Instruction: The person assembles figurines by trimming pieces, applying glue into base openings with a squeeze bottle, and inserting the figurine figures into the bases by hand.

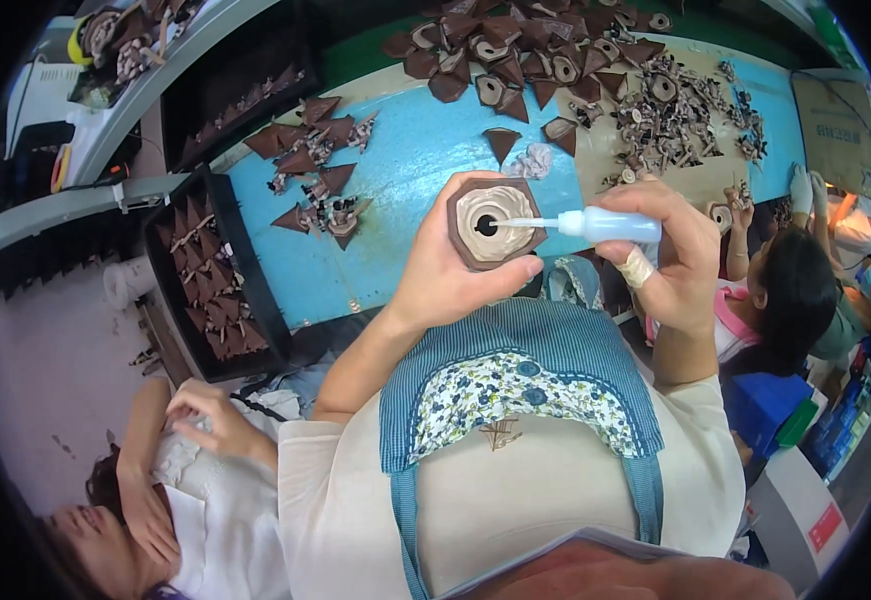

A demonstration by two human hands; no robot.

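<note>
My left hand [433, 272] holds up a brown piece with a six-sided rim and a rough beige hollow [477, 248], its dark centre hole facing me. My thumb presses along its near edge, and my fingers go behind it. In my right hand [683, 250] is a small translucent squeeze bottle [615, 228], lying nearly level between thumb and fingers. Its thin nozzle points left, and the tip is at the dark hole; whether it touches cannot be told. Tan tape [636, 268] is wrapped round a digit of my right hand. A crumpled whitish wad [532, 162] lies beyond the piece.
On the blue tabletop [410, 155] brown pointed pieces [335, 178] lie at left, with a larger heap [515, 50] at the far side. Small figure-like parts [670, 120] are piled at right. A black tray [255, 300] of brown pieces stands left. People sit on both sides.
</note>
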